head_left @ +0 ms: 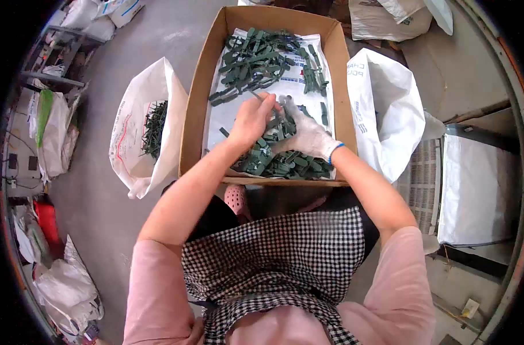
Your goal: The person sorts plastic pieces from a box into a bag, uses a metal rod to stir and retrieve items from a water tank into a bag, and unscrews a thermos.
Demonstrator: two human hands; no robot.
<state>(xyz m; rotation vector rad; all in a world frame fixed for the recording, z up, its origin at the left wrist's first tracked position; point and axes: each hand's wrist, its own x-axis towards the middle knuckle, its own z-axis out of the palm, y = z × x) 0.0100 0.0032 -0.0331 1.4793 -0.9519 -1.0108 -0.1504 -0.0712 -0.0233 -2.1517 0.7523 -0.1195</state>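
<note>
My left hand [253,119], bare, is over the middle of a cardboard box [194,123], its fingers pinched on a thin dark green part [254,94]. My right hand [309,135] wears a white glove with a blue cuff. Its fingers curl around several dark green plastic parts [281,127], and its fingertips are close to my left fingertips. Loose green parts [253,63] lie heaped at the box's far left on a white sheet [216,123]. More green parts [296,165] are piled at the near side, partly under my right hand.
Left of the box stands an open white sack [129,129] with dark thin pieces [154,129] inside. Another open white sack [400,115] stands at the right, beside a grey grille [421,184]. Bags [66,287] and a shelf [54,77] line the left side.
</note>
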